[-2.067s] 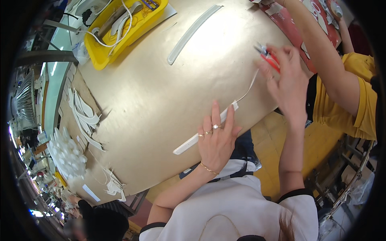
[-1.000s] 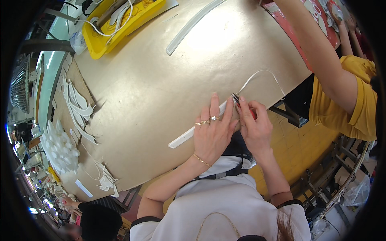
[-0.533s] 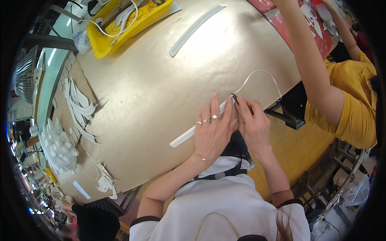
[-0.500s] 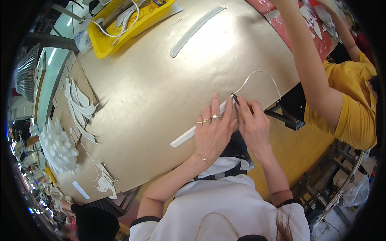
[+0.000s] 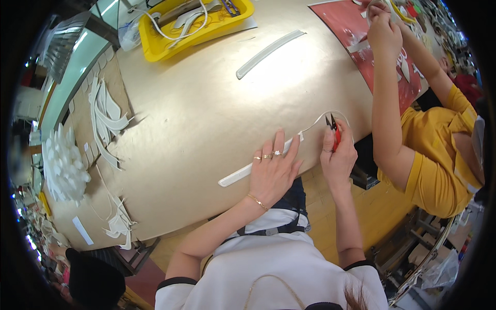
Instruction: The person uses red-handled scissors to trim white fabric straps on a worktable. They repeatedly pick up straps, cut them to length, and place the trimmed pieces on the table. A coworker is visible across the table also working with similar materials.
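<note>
Head view: left hand lies spread, palm down, across a narrow white strip; right hand grips red-handled, black-bladed snips.

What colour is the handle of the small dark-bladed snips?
The snips' handle is red, best seen in the head view.

The left hand lies flat across a white strip on the table. The right hand grips red-handled snips; their dark blades stand apart, tips directed away from the person. A thin cord curves from the strip's right end past the snips. A second strip lies beyond, well apart.
</note>
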